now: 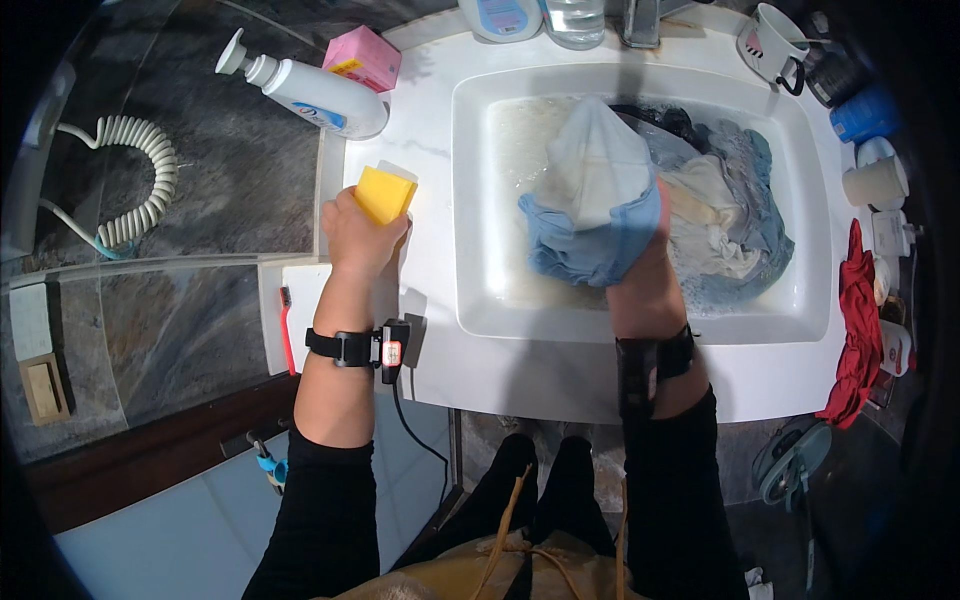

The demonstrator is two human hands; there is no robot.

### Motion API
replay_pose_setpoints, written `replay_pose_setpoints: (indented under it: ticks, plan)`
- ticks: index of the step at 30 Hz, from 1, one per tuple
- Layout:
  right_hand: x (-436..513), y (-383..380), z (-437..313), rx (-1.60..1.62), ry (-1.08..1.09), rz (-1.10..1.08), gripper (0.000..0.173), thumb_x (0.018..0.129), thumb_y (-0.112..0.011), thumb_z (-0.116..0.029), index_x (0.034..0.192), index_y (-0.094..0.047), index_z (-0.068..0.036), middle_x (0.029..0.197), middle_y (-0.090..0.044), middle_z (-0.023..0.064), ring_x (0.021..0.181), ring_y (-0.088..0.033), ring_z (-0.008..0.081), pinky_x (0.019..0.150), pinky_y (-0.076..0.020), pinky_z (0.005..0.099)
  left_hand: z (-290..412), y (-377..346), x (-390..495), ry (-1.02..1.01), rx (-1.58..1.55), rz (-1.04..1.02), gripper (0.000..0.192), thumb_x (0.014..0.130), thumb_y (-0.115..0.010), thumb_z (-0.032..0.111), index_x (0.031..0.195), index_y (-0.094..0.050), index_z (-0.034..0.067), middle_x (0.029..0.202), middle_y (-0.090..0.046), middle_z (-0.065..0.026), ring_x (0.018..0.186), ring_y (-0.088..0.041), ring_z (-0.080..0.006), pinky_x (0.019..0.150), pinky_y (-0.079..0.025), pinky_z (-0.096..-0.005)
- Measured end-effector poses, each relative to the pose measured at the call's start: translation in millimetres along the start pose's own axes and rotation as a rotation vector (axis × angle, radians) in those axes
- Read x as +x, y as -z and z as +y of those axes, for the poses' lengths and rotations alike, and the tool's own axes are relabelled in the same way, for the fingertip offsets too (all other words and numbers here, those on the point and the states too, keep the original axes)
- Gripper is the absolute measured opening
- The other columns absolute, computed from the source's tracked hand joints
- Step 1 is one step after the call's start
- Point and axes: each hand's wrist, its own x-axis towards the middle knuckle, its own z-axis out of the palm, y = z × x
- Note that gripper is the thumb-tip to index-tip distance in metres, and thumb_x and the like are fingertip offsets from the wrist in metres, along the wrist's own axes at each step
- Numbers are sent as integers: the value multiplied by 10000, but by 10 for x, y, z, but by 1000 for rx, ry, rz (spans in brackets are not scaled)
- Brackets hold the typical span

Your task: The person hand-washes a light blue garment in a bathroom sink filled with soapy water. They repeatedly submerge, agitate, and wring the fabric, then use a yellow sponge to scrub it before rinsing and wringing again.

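Note:
My left hand (365,234) is closed around a yellow block (385,195), perhaps a bar of soap, over the white counter left of the sink. Above the water my right hand (654,232) holds up a light blue and white cloth garment (592,202), which hides most of its fingers. Beneath it, the white rectangular sink (469,225) holds cloudy, sudsy water. Wet clothes (727,217) in grey-blue, cream and black lie in the right half of the basin. Each of my wrists wears a black strap with a small device.
A white pump bottle (322,97) and a pink box (364,58) stand at the back left. The faucet (641,22) rises behind the sink, with bottles beside it. A white mug (771,46), several containers and a red cloth (857,330) line the right side. A red toothbrush (286,330) lies at left.

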Motion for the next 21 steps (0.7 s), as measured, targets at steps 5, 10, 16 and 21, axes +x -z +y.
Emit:
replay_pose_setpoints:
  ticks: [5,10,16,21]
  plan:
    - [46,54,55,437,-207,163,517,957,-409,-279,1351,-386,54,1287,-506,210,1148,-544,303,993,-445,404,192,180,-63,-67,-197,136,722,714,-795,241,1254,-395,-23,1151,-520,-203,1039,-568,-295,893,-474,-371]
    - [72,58,92,700,-220,48,486,991,-318,-280,1358,-388,31,1308,-502,178,1176,-520,298,1037,-394,412,778,431,-290,-254,-857,-5,692,730,-776,160,1250,-358,-22,1121,-549,-172,1013,-585,-263,884,-485,-340]
    - [56,-81,-4,485,-393,350,551,961,-398,-384,1306,-442,45,1274,-533,193,1152,-549,282,1025,-407,419,1732,119,-680,-849,-534,157,680,766,-748,306,1260,-425,-31,1092,-540,-218,1002,-525,-366,906,-432,-417]
    - [87,-78,-33,748,-434,243,515,979,-373,-361,1301,-446,35,1277,-533,172,1143,-552,279,1022,-404,407,1952,-25,-604,-587,-370,97,825,677,-765,472,1255,-439,-18,1080,-510,-178,1003,-482,-346,896,-404,-414]
